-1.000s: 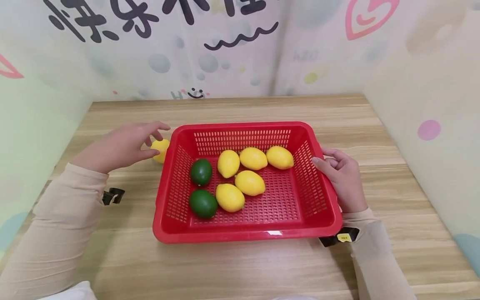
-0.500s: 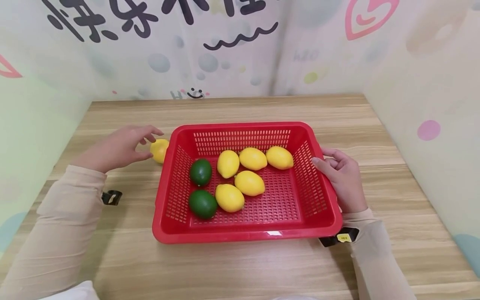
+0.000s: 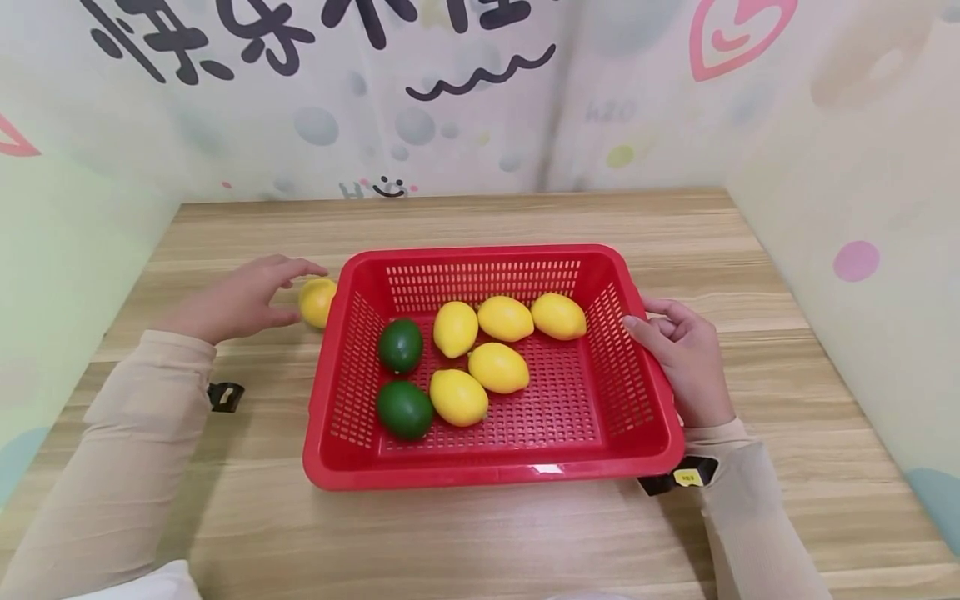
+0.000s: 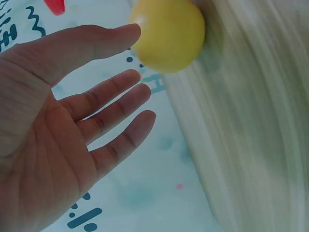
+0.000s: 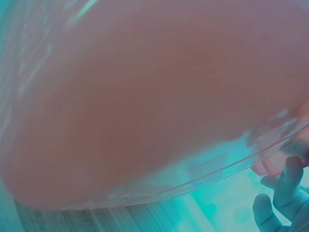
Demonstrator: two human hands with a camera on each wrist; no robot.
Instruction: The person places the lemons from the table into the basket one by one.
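Note:
A red plastic basket (image 3: 495, 477) with slotted walls sits in the middle of the table. Several lemons (image 3: 459, 397) and two dark green, avocado-like fruits (image 3: 405, 409) lie inside it. Outside its left wall is another yellow lemon (image 3: 317, 302), partly hidden by the rim. My left hand (image 3: 243, 300) reaches beside that lemon with fingers spread; in the left wrist view the thumb tip (image 4: 129, 36) overlaps the lemon's edge, and contact is hard to tell. On the right, my right hand (image 3: 686, 362) grips the basket's side rim, thumb on top and fingers curled beneath.
The wooden table (image 3: 480, 533) has patterned walls (image 3: 480, 142) behind it and on both sides. A black wrist strap (image 3: 225, 397) hangs under the left sleeve, and another black strap (image 3: 678, 475) is on the right wrist, close to the basket's corner.
My left hand has lowered slightly and its fingers have relaxed a little beside the outside lemon. The right hand and the basket stay practically where they were.

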